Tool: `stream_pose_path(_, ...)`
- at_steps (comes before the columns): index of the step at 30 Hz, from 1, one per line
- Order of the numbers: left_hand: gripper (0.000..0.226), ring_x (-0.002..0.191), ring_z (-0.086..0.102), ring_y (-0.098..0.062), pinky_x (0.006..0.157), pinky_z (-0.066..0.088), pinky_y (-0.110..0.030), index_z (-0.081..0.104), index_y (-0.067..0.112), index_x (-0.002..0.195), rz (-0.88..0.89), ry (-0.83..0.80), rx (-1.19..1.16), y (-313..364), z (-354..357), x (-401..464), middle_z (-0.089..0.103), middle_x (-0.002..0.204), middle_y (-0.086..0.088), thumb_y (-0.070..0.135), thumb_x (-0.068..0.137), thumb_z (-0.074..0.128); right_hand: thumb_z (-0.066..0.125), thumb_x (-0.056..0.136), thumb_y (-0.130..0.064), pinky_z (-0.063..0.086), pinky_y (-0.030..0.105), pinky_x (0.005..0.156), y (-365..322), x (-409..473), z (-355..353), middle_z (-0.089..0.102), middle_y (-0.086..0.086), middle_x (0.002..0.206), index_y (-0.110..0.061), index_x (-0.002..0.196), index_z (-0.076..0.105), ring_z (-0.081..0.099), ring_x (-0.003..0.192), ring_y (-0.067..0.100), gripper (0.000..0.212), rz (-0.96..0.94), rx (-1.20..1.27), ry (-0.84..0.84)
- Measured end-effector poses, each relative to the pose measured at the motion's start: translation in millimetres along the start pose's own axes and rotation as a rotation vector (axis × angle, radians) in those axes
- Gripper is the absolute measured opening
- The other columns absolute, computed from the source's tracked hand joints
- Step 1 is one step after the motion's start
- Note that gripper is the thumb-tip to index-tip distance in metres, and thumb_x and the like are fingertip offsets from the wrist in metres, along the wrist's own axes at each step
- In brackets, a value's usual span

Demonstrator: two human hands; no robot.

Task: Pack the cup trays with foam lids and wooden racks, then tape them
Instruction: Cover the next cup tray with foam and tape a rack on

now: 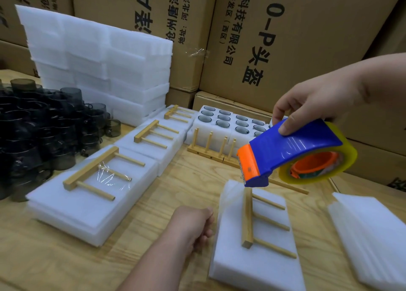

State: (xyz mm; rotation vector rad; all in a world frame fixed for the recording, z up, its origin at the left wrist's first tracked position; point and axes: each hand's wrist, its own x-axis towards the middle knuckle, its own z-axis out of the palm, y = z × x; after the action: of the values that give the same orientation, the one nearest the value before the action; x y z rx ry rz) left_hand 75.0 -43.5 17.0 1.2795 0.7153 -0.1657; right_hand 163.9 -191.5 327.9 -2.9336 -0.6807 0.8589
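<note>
Boxes [285,49]: big cartons stand as a wall behind everything, far past the grip.
Foam stack [98,66]: white sheets piled high, well to the left of the grip and behind it.
Cups [33,137]: dark heap, far left of the grip.
Done packs [87,198]: three in a row to the left of the grip; the nearest one has clear tape across its rack.
Pack [252,266]: white foam pack directly below the grip, on the wooden table [153,202]. Its long axis runs away from the person.
Rack [248,220]: lies flat on the pack; its bar follows the long axis and its pegs point right.
Dispenser [292,150]: blue and orange, with a yellowish roll; its orange mouth hangs just over the far end of the rack.
Right hand [316,101]: grips the dispenser from above, with the thumb on the blue cover.
Left hand [197,227]: nearer to the pack, at its left side; fingers curled, perhaps pinching a tape end, but I cannot tell.
Key relation: the tape should cross the pack downward from the grip, over the rack.
</note>
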Motion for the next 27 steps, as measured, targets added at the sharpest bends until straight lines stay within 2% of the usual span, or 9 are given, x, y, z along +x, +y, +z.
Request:
stream_pose_path(6,0.025,0.037,0.051,-0.021,0.042,0.042,-0.022,0.067,0.005,0.066,0.075,0.004,0.156,0,3,-9,0.062,0.052,-0.012,0.016,0.088,0.064,0.067,0.091,-0.032,0.055,0.017,0.056,3,1,3,0.078,-0.007,0.091,-0.022,0.116,0.061,0.075,0.088,0.009,0.027,-0.011,-0.031,0.020)
stream_pose_path(9,0.039,0.038,0.054,-0.022,0.046,0.044,-0.023,0.060,0.014,0.045,0.169,0.027,0.280,-6,5,-14,0.061,0.049,-0.007,0.024,0.083,0.062,0.066,0.093,-0.031,0.055,0.016,0.057,6,0,6,0.078,-0.008,0.091,-0.021,0.116,0.061,0.075,0.088,0.008,0.025,-0.011,-0.027,0.023)
stream_pose_path(11,0.043,0.038,0.051,-0.017,0.043,0.037,-0.018,0.053,0.017,0.040,0.238,0.113,0.414,-10,6,-15,0.055,0.044,0.002,0.032,0.080,0.058,0.066,0.093,-0.030,0.055,0.016,0.057,9,-2,8,0.078,-0.009,0.090,-0.021,0.116,0.061,0.075,0.088,0.006,0.025,-0.012,-0.031,0.024)
stream_pose_path(13,0.033,0.044,0.047,-0.015,0.046,0.036,-0.022,0.052,0.019,0.051,0.303,0.190,0.468,-14,7,-16,0.052,0.046,0.008,0.036,0.079,0.057,0.066,0.094,-0.030,0.054,0.015,0.057,13,-4,11,0.077,-0.010,0.088,-0.021,0.115,0.061,0.074,0.087,0.004,0.024,-0.009,-0.028,0.029)
stream_pose_path(15,0.017,0.063,0.060,-0.012,0.058,0.045,-0.026,0.063,0.024,0.078,0.329,0.228,0.465,-14,9,-18,0.065,0.063,0.012,0.040,0.080,0.058,0.065,0.094,-0.030,0.053,0.014,0.056,18,-5,14,0.077,-0.013,0.086,-0.022,0.115,0.060,0.074,0.085,0.002,0.022,-0.011,-0.032,0.044)
stream_pose_path(18,0.037,0.083,0.066,-0.010,0.068,0.045,-0.029,0.059,0.031,0.114,0.317,0.264,0.475,-17,10,-19,0.070,0.080,0.011,0.047,0.081,0.062,0.067,0.093,-0.032,0.053,0.014,0.057,26,-8,18,0.076,-0.014,0.085,-0.024,0.114,0.061,0.073,0.084,0.002,0.023,-0.011,-0.048,0.057)
stream_pose_path(23,0.041,0.076,0.069,-0.013,0.068,0.050,-0.028,0.061,0.031,0.111,0.318,0.264,0.498,-18,10,-20,0.072,0.074,0.010,0.053,0.077,0.064,0.068,0.093,-0.033,0.054,0.014,0.058,34,-9,23,0.076,-0.012,0.086,-0.024,0.113,0.062,0.073,0.084,0.001,0.023,-0.012,-0.056,0.063)
stream_pose_path(26,0.033,0.060,0.072,-0.019,0.057,0.054,-0.025,0.059,0.030,0.102,0.274,0.204,0.479,-13,7,-21,0.075,0.072,0.004,0.050,0.076,0.067,0.067,0.094,-0.032,0.054,0.014,0.057,38,-11,26,0.076,-0.015,0.083,-0.025,0.113,0.061,0.073,0.082,-0.001,0.021,-0.020,-0.047,0.059)
stream_pose_path(27,0.029,0.062,0.072,-0.021,0.060,0.056,-0.027,0.060,0.030,0.099,0.295,0.215,0.470,-12,7,-20,0.075,0.074,0.003,0.048,0.077,0.067,0.067,0.095,-0.032,0.054,0.014,0.057,38,-12,27,0.076,-0.016,0.083,-0.025,0.113,0.061,0.073,0.081,-0.001,0.020,-0.022,-0.046,0.059)
